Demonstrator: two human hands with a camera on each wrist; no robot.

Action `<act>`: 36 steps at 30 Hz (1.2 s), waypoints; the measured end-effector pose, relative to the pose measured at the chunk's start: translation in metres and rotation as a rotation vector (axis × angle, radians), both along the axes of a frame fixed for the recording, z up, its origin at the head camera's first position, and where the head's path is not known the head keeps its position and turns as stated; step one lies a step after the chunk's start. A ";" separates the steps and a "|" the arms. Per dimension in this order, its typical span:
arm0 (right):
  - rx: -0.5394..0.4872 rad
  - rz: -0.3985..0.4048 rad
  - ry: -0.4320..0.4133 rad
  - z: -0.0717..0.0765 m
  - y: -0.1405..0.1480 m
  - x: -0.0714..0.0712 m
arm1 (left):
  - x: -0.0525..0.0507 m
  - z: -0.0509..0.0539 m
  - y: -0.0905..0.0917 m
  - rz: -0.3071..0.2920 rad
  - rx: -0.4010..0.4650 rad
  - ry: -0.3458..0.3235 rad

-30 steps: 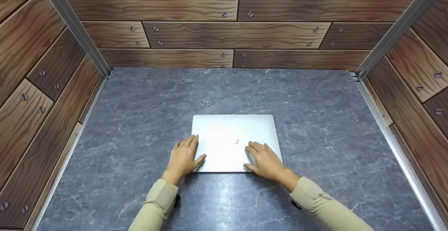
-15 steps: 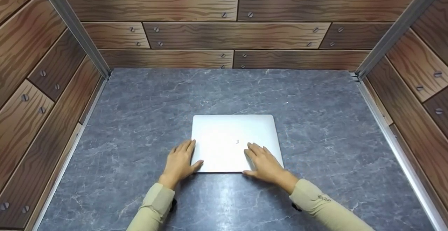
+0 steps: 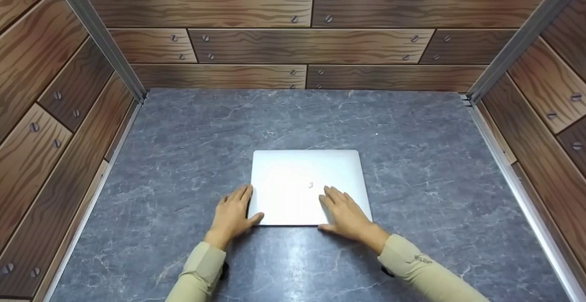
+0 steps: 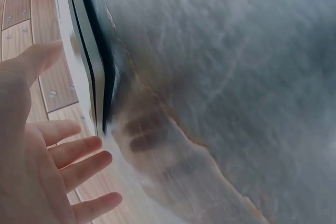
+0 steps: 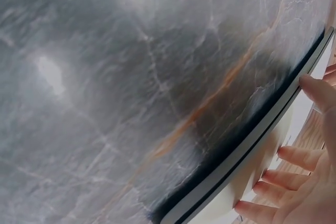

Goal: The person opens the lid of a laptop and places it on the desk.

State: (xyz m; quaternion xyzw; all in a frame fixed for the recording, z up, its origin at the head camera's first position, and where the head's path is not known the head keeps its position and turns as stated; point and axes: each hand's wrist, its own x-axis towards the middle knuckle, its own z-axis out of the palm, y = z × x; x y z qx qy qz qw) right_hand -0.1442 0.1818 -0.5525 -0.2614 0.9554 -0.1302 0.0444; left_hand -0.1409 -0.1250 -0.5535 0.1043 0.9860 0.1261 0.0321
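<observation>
A closed silver laptop (image 3: pixel 293 178) lies flat on the table, a small logo in the middle of its lid. My left hand (image 3: pixel 231 213) is at its front left corner, thumb over the lid's edge and the other fingers along the left side. In the left wrist view the left hand (image 4: pixel 47 145) has its fingers loosely extended near the laptop's corner (image 4: pixel 100 87). On the right part of the lid rests my right hand (image 3: pixel 349 215). The right wrist view shows the right hand's fingertips (image 5: pixel 289 153) at the lid and its thumb at the laptop's front edge (image 5: pixel 252 135).
The dark grey marbled table (image 3: pixel 293 119) surrounds the laptop. Wood-patterned panels (image 3: pixel 256 45) enclose the back and sides, with metal posts (image 3: pixel 98 41) at the rear corners and a metal strip (image 3: pixel 531 219) along the right edge.
My left hand has slid left and a little toward me, from the lid to its left edge. The right hand has barely shifted, and the laptop stays where it was.
</observation>
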 end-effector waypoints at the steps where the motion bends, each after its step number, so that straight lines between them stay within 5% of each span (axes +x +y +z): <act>1: 0.004 -0.002 -0.004 0.000 0.000 0.000 | 0.000 0.000 -0.001 0.000 -0.001 -0.001; 29: 0.118 0.056 0.092 -0.001 -0.005 0.000 | 0.007 -0.005 -0.008 -0.035 0.034 0.001; 36: 0.133 0.074 0.138 0.000 -0.004 0.001 | 0.010 -0.006 -0.013 -0.036 0.045 -0.053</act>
